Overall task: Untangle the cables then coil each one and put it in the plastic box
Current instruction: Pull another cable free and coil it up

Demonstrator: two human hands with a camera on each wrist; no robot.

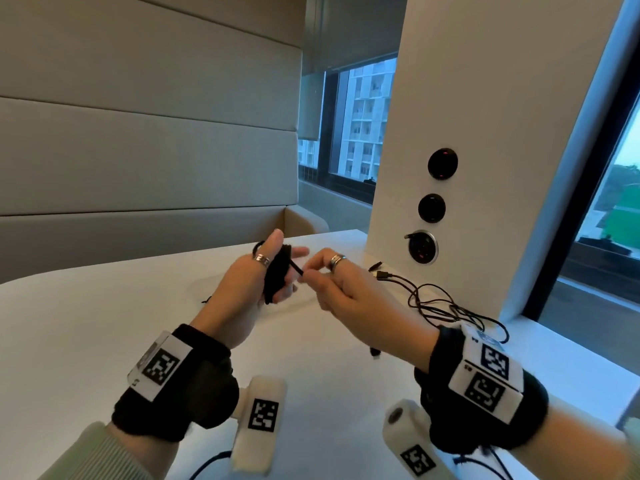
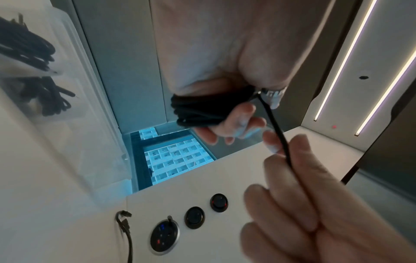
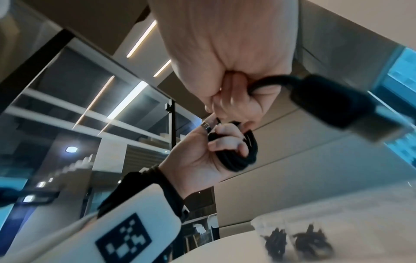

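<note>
Cables: one black coil (image 1: 276, 271) was wound round the left hand; one loose tangle (image 1: 436, 299) lay on the white table (image 1: 104, 323), to the right of the coil, by the foot of the white pillar (image 1: 467, 133).
Box: one clear plastic box (image 2: 74, 99) stood on the table; at least two dark bundles (image 3: 297, 242) lay in it, the exact number I could not tell.
Left hand: the left hand (image 1: 239, 289) was raised above the table, thumb up, fingers curled round the coil.
Right hand: the right hand (image 1: 343, 292) was just right of the coil, fingers closed, pinching the free end (image 2: 278, 135) of that cable.
Plug: one connector (image 3: 337, 103) stuck out from the right fist.
Sockets: three round black fittings (image 1: 431, 207) sat in the pillar.
</note>
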